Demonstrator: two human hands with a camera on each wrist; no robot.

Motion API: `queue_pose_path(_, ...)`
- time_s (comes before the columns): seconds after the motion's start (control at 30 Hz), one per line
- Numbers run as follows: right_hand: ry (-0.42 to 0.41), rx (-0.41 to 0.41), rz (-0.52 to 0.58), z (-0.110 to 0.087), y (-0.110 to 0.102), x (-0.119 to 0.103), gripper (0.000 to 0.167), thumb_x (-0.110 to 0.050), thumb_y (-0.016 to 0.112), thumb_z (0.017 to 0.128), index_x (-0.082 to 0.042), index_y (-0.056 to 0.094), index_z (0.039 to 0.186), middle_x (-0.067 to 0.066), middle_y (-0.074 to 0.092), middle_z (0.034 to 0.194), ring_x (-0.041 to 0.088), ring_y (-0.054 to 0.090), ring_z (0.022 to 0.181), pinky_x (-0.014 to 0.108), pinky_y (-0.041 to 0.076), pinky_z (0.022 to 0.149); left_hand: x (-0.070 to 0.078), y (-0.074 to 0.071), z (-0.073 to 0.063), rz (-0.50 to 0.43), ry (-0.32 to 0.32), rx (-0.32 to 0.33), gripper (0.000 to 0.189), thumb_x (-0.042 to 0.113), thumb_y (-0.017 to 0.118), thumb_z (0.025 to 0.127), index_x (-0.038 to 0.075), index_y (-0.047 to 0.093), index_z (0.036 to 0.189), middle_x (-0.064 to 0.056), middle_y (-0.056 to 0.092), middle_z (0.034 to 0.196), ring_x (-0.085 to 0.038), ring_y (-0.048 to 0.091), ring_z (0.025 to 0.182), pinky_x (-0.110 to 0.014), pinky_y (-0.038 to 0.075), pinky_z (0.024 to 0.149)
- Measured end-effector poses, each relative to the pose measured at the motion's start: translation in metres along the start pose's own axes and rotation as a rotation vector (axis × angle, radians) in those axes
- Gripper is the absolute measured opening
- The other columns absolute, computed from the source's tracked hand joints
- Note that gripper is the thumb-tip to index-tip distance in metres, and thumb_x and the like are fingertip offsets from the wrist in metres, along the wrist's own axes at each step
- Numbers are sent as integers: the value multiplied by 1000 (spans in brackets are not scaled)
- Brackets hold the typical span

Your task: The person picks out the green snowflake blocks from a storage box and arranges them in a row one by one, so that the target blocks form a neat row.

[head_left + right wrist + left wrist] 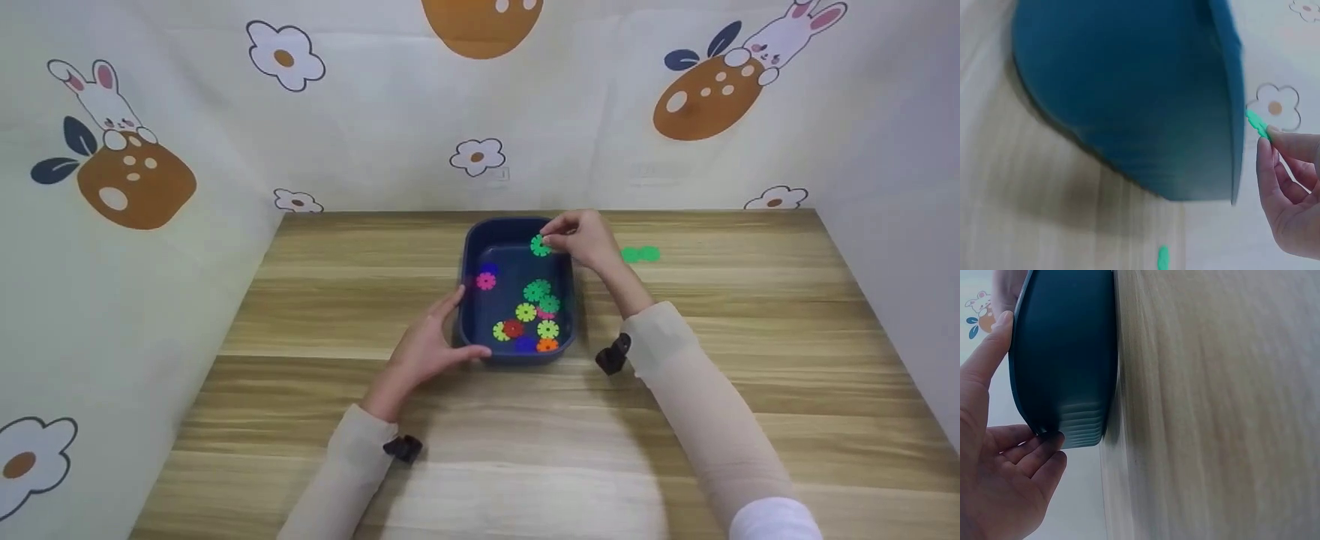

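A dark blue rectangular plastic bin sits on the table with several colourful notched flower discs inside. My left hand holds the bin at its near left corner, thumb on the near rim and fingers along the left side. The left wrist view shows those fingers bent against the outer wall. Above the bin's far right corner, my right hand pinches a green notched disc between thumb and fingertips. The right wrist view shows this disc nearly edge-on beside the rim.
Two joined green discs lie on the wooden table right of the bin. In the bin, yellow, pink and other discs gather mostly near the right front. A patterned cloth stands behind the table.
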State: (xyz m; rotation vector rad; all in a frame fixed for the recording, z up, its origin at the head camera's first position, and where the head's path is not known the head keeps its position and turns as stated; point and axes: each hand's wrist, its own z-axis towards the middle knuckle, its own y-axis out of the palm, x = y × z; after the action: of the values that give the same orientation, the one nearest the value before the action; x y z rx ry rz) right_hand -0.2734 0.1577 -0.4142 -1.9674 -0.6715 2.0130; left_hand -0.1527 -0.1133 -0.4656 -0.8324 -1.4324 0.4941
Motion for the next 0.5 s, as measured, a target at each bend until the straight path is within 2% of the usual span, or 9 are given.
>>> queue_pose_path(0.2, 31, 86, 19, 3, -22, 6, 18, -12, 69, 93, 1, 73, 106, 10, 71, 97, 6, 65, 76, 23, 61, 76, 1, -1, 0, 9, 0, 0, 108, 52, 86, 71, 22, 29, 158, -13, 33, 162, -35, 35, 148, -53, 35, 119)
queue_pose_path(0.5, 21, 203, 135, 3, -56, 19, 20, -7, 71, 91, 7, 71, 106, -8, 66, 79, 0, 68, 70, 18, 61, 71, -2, 0, 1, -5, 26, 5, 110, 54, 86, 69, 21, 30, 158, -15, 34, 161, -35, 35, 148, -53, 34, 120)
